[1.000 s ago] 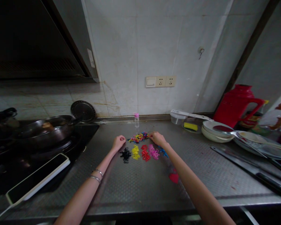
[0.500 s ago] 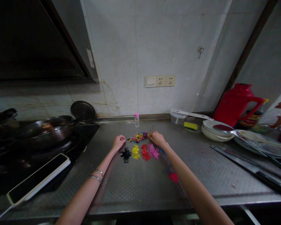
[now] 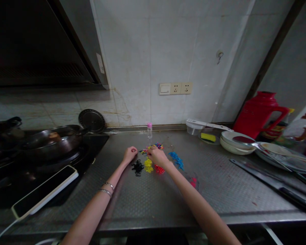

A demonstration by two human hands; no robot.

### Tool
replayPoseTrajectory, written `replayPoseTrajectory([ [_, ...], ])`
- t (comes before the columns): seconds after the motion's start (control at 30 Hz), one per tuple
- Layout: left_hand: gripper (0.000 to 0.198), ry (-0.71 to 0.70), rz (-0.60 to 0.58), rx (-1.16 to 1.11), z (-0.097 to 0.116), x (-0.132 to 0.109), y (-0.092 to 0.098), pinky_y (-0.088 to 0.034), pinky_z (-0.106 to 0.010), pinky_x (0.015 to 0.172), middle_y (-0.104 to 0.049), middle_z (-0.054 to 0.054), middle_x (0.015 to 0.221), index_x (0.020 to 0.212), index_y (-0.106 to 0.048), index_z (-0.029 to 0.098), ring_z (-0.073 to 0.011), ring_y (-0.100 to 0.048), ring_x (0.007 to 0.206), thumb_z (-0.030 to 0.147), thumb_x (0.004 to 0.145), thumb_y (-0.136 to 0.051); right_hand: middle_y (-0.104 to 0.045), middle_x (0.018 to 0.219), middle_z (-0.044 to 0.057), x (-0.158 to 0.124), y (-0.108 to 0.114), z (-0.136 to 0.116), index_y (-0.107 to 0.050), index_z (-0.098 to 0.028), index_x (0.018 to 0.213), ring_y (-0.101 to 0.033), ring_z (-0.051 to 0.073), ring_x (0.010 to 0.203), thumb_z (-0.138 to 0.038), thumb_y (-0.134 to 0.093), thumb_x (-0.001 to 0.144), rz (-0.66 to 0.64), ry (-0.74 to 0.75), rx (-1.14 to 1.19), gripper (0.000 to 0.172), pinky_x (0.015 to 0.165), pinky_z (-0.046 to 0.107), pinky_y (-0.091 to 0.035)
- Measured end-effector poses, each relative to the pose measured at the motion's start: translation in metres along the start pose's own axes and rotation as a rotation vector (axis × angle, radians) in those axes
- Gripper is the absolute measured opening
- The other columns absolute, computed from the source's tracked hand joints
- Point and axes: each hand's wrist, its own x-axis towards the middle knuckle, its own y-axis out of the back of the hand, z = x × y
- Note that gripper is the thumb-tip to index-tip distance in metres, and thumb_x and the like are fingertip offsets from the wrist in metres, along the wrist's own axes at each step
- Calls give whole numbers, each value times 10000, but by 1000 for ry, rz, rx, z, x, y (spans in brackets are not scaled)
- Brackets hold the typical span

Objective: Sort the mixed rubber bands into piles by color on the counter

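Observation:
My left hand [image 3: 130, 154] rests at the left end of a multicoloured pile of small rubber bands [image 3: 158, 146], its fingers curled together; anything inside them is too small to see. Over the front of that pile, my right hand [image 3: 156, 157] has its fingers pinched, and their tips are partly hidden. Sorted by colour in front lie black rubber bands [image 3: 137, 167], yellow ones [image 3: 148, 165] and red ones [image 3: 159, 169], the red partly covered by my right hand. Blue rubber bands [image 3: 177, 160] lie to the right of my right wrist. My right hand and wrist hide the pink group.
A small clear bottle with a pink cap [image 3: 149, 131] stands behind the pile. A red thermos [image 3: 260, 114], stacked bowls [image 3: 237, 144], a yellow sponge [image 3: 208, 137] and a knife [image 3: 260, 177] are on the right. A phone [image 3: 44, 192] and a pan [image 3: 53, 141] are on the left.
My right hand has moved left from the right end of the mixed pile to its front middle, uncovering the blue bands and covering the pink ones. My left hand stays put.

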Motion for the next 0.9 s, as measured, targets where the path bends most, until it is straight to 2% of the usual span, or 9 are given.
replayPoseTrajectory([
  [0.07, 122, -10, -4, 10, -1, 0, 0, -286, -187, 460, -482, 40, 475, 644, -599, 139, -85, -430, 456, 216, 634, -506, -553, 1014, 90, 3, -1, -15, -596, -176, 942, -486, 169, 987, -245, -374, 851, 11, 38, 1, 250, 804, 236, -396],
  [0.2, 129, -1, -9, 2, 1, 0, 1, -296, -191, 464, -505, 32, 489, 645, -600, 136, -88, -441, 463, 216, 623, -502, -558, 1011, 94, 4, -4, -34, -605, -173, 948, -490, 176, 993, -227, -400, 832, -52, 87, 16, 243, 802, 240, -403],
  [0.3, 135, -13, -13, -11, 2, 0, 2, -304, -194, 471, -512, 30, 492, 641, -601, 135, -90, -443, 466, 227, 617, -505, -556, 1028, 87, 0, -5, -37, -593, -184, 994, -499, 173, 983, -250, -400, 833, -66, 121, 30, 260, 784, 236, -413],
  [0.4, 134, -21, -9, -14, 2, 0, 2, -302, -192, 471, -501, 34, 482, 639, -602, 136, -88, -436, 461, 231, 617, -511, -552, 1058, 78, -6, -3, -29, -592, -201, 1000, -496, 175, 1003, -268, -406, 830, -45, 115, 32, 261, 782, 231, -409],
  [0.53, 160, -18, 12, -27, -1, 1, 0, -312, -194, 480, -500, 32, 486, 667, -618, 133, -94, -450, 474, 254, 633, -519, -569, 1055, 63, -15, 5, 5, -597, -220, 994, -511, 158, 981, -299, -376, 846, -12, 28, 53, 277, 777, 215, -391],
  [0.7, 264, 11, 13, -16, -1, 2, -1, -338, -209, 506, -554, 6, 534, 796, -660, 129, -117, -490, 512, 318, 640, -560, -629, 944, 54, -31, 12, 75, -620, -219, 950, -555, 147, 873, -335, -366, 843, 67, -269, 96, 298, 711, 195, -377],
  [0.8, 267, 15, -4, 3, 1, 1, 0, -362, -221, 537, -604, -28, 593, 816, -673, 129, -134, -527, 556, 310, 647, -573, -651, 860, 43, -44, 6, 114, -633, -219, 933, -571, 140, 766, -348, -371, 830, 101, -430, 137, 310, 631, 190, -367],
  [0.9, 255, 11, -16, 13, 4, 0, 1, -379, -229, 558, -631, -44, 619, 816, -680, 132, -147, -553, 584, 303, 659, -576, -654, 813, 49, -55, -5, 142, -647, -196, 905, -566, 139, 718, -340, -399, 802, 123, -505, 176, 305, 603, 189, -360],
])
